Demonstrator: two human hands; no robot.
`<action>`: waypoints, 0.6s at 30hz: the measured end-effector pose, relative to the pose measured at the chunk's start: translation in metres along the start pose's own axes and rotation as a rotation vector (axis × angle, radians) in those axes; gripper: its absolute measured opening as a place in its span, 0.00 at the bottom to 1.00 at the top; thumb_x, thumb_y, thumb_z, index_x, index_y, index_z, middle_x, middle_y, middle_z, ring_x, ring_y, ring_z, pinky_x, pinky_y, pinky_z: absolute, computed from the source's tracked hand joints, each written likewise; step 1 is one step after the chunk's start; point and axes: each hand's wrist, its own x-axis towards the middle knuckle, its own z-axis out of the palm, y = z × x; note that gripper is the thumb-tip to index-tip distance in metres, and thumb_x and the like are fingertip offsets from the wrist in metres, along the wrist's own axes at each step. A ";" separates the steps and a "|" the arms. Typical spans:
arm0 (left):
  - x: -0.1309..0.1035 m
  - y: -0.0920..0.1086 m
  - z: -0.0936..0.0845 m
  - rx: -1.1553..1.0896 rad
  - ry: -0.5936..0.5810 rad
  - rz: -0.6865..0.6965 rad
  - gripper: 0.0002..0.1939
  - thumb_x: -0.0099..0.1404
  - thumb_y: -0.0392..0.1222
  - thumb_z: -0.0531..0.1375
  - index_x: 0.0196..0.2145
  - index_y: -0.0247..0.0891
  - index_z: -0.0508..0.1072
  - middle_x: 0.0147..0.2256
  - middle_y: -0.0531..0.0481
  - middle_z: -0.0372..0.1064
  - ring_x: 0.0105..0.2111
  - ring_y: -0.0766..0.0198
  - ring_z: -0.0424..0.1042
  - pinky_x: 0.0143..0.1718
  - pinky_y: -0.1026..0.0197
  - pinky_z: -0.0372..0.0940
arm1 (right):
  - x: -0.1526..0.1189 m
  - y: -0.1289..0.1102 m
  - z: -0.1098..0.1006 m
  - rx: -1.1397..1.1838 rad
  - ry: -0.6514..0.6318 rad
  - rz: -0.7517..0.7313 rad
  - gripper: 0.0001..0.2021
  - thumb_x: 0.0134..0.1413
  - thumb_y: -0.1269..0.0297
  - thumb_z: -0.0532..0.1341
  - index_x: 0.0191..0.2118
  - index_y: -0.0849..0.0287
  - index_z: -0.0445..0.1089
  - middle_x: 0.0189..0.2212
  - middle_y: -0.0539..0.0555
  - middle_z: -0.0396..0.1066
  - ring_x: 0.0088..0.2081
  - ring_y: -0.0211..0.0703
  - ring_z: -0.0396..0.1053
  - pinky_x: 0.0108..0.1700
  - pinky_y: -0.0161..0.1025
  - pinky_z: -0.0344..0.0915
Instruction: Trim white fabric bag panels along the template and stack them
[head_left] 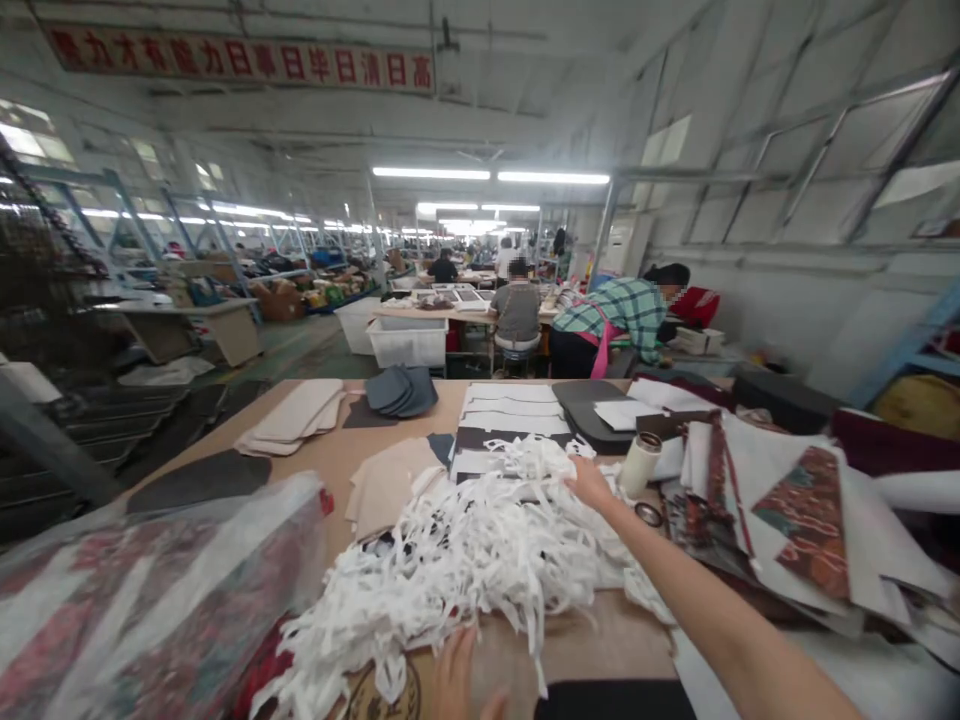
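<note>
A large tangled heap of thin white fabric strips (487, 550) spreads over the table in front of me. At its far right edge, my right hand (591, 485) is closed on some strips, with the fingertips partly buried in them. My left hand (459, 672) is low in the view at the near edge of the heap, fingers stretched out and thumb apart, above brown cardboard (585, 640). Whether it touches the strips is hard to tell. Just right of my right hand stands a cream thermos (640, 465), open at the top, with a round lid (648, 515) nearby.
Beige panels (292, 415), grey-blue pieces (401, 390) and white-and-dark sheets (514, 410) lie toward the back. Patterned fabric (814, 520) is piled right; a plastic-wrapped bundle (165, 590) fills the left. A co-worker in a checked shirt (619, 310) bends beyond the table.
</note>
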 end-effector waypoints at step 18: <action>0.171 0.051 -0.076 -0.289 0.129 -0.240 0.11 0.54 0.41 0.53 0.34 0.37 0.71 0.32 0.49 0.71 0.35 0.60 0.69 0.38 0.61 0.63 | 0.059 0.011 -0.056 0.236 0.230 -0.143 0.15 0.44 0.64 0.56 0.40 0.64 0.65 0.39 0.60 0.66 0.43 0.48 0.62 0.46 0.39 0.56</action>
